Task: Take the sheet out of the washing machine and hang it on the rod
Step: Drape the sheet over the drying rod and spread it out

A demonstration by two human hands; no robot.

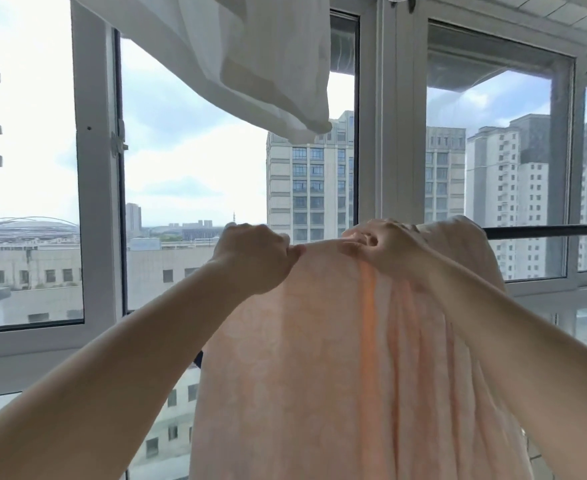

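Pale peach-pink sheet (320, 358) of thin, faintly patterned fabric hangs draped over the dark horizontal metal rod (548, 231), its top fold lying along the rod line between the 2 hands and its body falling straight down toward the bottom of the view. The cloth is gathered into long vertical pleats on its right half, with 1 deeper orange stripe running down where the folds overlap and the light comes through, while its left half lies flatter and smoother. A bunched hump of the same fabric rises over the rod behind the right hand. The left hand (255, 252) is closed into a curled grip at the sheet's upper left corner, thumb and fingers pinching the top edge. The right hand (380, 244) has its fingers curled tightly into the top fold, clutching a wad of the cloth just beside the left hand. Both bare forearms reach up from the lower corners of the view. The rod shows bare to the right of the sheet. Above, a white thin cloth (268, 57) hangs from overhead, its lower corner dangling well above the hands. Behind stand grey-framed windows (94, 202) with tall pale apartment blocks (311, 181) and a cloudy sky beyond.
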